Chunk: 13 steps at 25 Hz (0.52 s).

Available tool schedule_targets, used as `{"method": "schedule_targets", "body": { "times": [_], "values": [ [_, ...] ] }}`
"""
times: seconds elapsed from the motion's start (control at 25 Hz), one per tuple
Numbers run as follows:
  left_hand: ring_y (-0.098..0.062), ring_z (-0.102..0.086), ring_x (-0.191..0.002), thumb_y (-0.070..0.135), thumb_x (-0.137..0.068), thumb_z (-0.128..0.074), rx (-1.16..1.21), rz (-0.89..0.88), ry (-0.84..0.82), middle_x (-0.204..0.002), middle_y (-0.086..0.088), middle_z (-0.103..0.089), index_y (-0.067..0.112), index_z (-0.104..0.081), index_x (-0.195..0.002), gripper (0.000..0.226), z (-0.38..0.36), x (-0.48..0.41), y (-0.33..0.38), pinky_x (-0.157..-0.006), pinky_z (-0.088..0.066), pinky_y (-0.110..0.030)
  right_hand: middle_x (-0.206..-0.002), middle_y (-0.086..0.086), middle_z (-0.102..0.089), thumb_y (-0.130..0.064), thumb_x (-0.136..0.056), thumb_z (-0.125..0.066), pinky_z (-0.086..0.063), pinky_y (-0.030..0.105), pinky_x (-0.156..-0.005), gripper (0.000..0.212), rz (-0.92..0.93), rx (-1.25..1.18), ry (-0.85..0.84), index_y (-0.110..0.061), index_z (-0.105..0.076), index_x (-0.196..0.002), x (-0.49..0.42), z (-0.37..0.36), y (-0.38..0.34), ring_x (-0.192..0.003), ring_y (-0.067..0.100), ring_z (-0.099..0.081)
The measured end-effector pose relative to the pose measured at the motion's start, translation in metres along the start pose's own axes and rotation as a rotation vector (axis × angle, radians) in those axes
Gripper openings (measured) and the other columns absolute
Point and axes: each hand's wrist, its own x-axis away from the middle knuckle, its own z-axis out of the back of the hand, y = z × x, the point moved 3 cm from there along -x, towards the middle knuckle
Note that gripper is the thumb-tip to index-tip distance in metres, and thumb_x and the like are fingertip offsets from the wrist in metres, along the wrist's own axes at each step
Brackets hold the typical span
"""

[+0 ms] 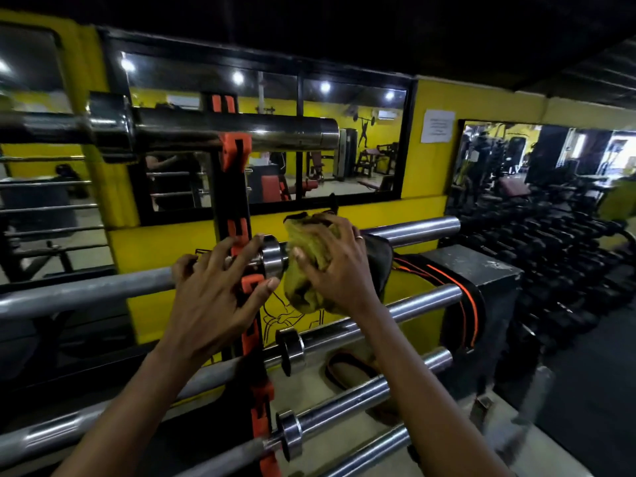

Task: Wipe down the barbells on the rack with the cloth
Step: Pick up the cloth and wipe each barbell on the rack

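At the centre of my view, my right hand (339,266) clenches the yellow cloth (308,249), bunched round the sleeve (416,228) of the second barbell (86,290) from the top. The wad sits hard against the collar (273,256). At 8 o'clock of the cloth, my left hand (210,290) lies released, with splayed fingers laid on the collar where the bar crosses the rack (230,201) upright.

I judge the cloth soft and light. It will fold to the steel, so I would keep it wrapped right round the sleeve and not pinched at an edge. The bar looks heavy, stiff and polished smooth. I expect the sleeve may spin under a twisting rub, so bracing at the collar seems the right hold.

The bar's long axis runs level from 9 o'clock to 3 o'clock and climbs a little on the way. Its free sleeve end points toward 2 o'clock, so strokes should run along that line. The other bars (423,301) lie parallel, above at 11 and below toward 5 o'clock.
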Motion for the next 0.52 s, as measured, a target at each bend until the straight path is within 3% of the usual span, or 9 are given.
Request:
{"method": "schedule_targets", "body": {
  "times": [0.08, 0.2, 0.28, 0.44, 0.52],
  "values": [
    [-0.022, -0.046, -0.127, 0.075, -0.09, -0.016, 0.014, -0.015, -0.015, -0.149, -0.002, -0.037, 0.043, -0.019, -0.151, 0.069, -0.002, 0.0, -0.004, -0.107, -0.021, -0.048, -0.136, 0.006, -0.045, -0.049, -0.091, -0.059, -0.039, 0.039, -0.099, 0.046, -0.067, -0.021, 0.139, -0.024, -0.054, -0.129, 0.002, 0.0, 0.021, -0.124, 0.024, -0.046],
    [-0.024, -0.045, -0.129, 0.076, -0.09, -0.014, 0.011, -0.021, -0.016, -0.151, -0.001, -0.036, 0.042, -0.019, -0.152, 0.071, -0.004, 0.0, -0.005, -0.107, -0.021, -0.047, -0.142, 0.012, -0.044, -0.044, -0.097, -0.052, -0.042, 0.047, -0.102, 0.045, -0.471, -0.06, 0.496, -0.017, -0.053, -0.133, 0.011, -0.005, 0.027, -0.129, 0.029, -0.044],
    [-0.026, -0.045, -0.127, 0.075, -0.09, -0.016, 0.006, -0.022, 0.004, -0.15, 0.0, -0.038, 0.04, -0.022, -0.152, 0.071, -0.005, 0.0, -0.005, -0.105, -0.021, -0.046, -0.147, 0.011, -0.039, -0.045, -0.1, -0.047, -0.042, 0.048, -0.103, 0.046, -0.701, -0.212, 0.644, -0.019, -0.049, -0.138, 0.019, -0.017, 0.009, -0.13, 0.03, -0.044],
    [-0.026, -0.045, -0.125, 0.073, -0.09, -0.021, 0.016, -0.025, 0.01, -0.151, 0.002, -0.039, 0.04, -0.024, -0.151, 0.07, -0.007, -0.002, -0.005, -0.105, -0.02, -0.045, -0.149, 0.013, -0.035, -0.052, -0.103, -0.039, -0.052, 0.049, -0.092, 0.06, -1.204, -0.934, 0.871, -0.022, -0.026, -0.153, 0.028, -0.031, -0.004, -0.125, 0.038, -0.051],
    [-0.025, -0.044, -0.124, 0.073, -0.091, -0.021, 0.018, -0.033, 0.031, -0.152, 0.004, -0.039, 0.041, -0.023, -0.151, 0.069, -0.008, 0.0, -0.005, -0.105, -0.021, -0.045, -0.131, 0.015, -0.054, -0.054, -0.105, -0.03, -0.052, 0.039, -0.079, 0.058, -1.322, -1.376, 0.8, -0.013, -0.042, -0.145, 0.038, -0.042, -0.016, -0.106, 0.031, -0.059]
  ]
}}
